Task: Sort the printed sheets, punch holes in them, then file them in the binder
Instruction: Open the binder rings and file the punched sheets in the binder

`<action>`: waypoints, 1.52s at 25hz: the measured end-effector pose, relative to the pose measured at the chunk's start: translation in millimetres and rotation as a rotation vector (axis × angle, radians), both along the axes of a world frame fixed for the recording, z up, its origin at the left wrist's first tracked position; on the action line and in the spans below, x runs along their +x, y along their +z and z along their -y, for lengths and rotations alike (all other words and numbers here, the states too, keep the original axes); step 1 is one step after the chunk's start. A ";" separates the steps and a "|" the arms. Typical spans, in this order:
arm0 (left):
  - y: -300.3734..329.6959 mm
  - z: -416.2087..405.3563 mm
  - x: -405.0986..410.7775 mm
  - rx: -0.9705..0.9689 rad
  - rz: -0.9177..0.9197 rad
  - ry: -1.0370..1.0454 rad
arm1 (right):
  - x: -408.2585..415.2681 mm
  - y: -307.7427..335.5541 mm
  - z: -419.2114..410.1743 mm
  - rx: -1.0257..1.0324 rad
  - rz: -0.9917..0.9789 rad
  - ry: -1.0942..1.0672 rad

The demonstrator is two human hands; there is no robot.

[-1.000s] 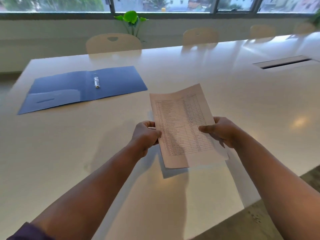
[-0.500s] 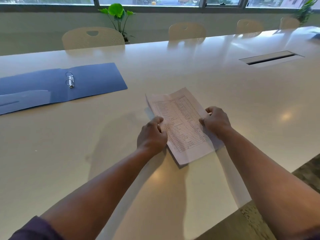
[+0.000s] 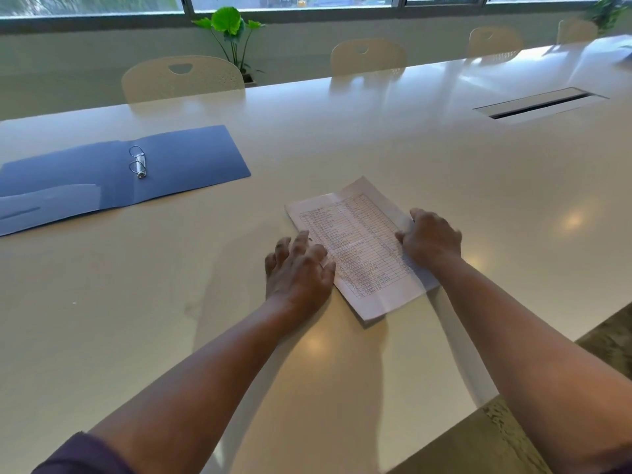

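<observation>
A small stack of printed sheets with a table of text lies flat on the white table, turned at an angle. My left hand rests with spread, straight fingers on the stack's left edge. My right hand sits on the right edge, fingers bent over the paper's side. An open blue binder lies flat at the far left, its two metal rings standing up at the spine. No hole punch is in view.
Cream chairs line the table's far side below a window, with a green potted plant behind them. A cable slot is set into the table at the right. The table's near corner ends at my right over a speckled floor.
The sheets were held up in both hands, then lowered flat onto the table. My left fingers have since spread out over the left edge. The view shifted right and down.
</observation>
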State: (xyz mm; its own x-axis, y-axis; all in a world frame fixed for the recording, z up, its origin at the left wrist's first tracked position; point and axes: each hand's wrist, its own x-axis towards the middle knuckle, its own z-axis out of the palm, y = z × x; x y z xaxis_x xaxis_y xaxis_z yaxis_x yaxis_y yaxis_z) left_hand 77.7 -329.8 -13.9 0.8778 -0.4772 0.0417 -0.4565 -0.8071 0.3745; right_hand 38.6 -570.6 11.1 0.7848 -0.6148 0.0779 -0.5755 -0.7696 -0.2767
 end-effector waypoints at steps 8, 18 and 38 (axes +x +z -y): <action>-4.8 -0.5 3.6 0.057 0.068 -0.042 | -0.3 -11.4 -86.9 0.042 -0.001 0.390; -1.3 -6.5 8.2 0.007 -0.009 -0.074 | -2.5 -23.5 -96.4 0.030 -0.072 0.364; 0.3 -34.0 -11.7 -0.056 -0.029 -0.133 | -2.8 -26.1 -95.7 0.041 -0.074 0.365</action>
State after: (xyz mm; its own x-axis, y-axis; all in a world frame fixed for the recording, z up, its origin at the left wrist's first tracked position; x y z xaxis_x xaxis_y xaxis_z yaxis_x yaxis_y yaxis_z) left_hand 66.0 -295.8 -13.7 0.8080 -0.5872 0.0470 -0.5467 -0.7177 0.4314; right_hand 35.8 -474.9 -15.0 0.9555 -0.2949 -0.0063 -0.2848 -0.9168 -0.2798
